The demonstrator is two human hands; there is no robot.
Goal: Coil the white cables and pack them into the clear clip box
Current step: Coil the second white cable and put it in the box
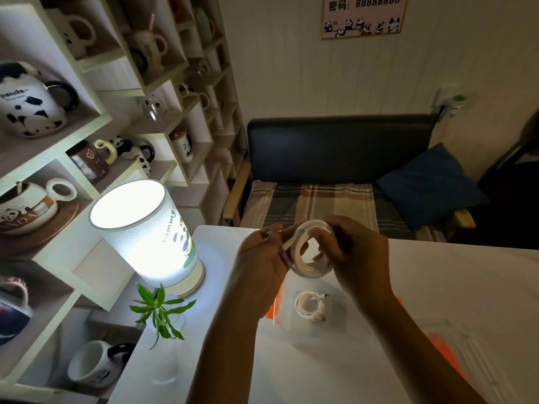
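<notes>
A white cable wound into a coil [304,259] hangs in the air above the table, held between both hands. My left hand [259,260] pinches the cable's loose end and plug at the coil's left side. My right hand [358,258] curls round the coil's right side. Below them stands the clear clip box [284,312] with orange clips, open at the top. Inside it lies a second coiled white cable [310,307] with its plug ends showing.
The white table [320,360] carries a lit cylindrical lamp [145,228] at the left and a small green plant [160,310] in a glass. The clear lid with orange clips [449,345] lies at the right. Mug shelves stand left; a sofa sits beyond.
</notes>
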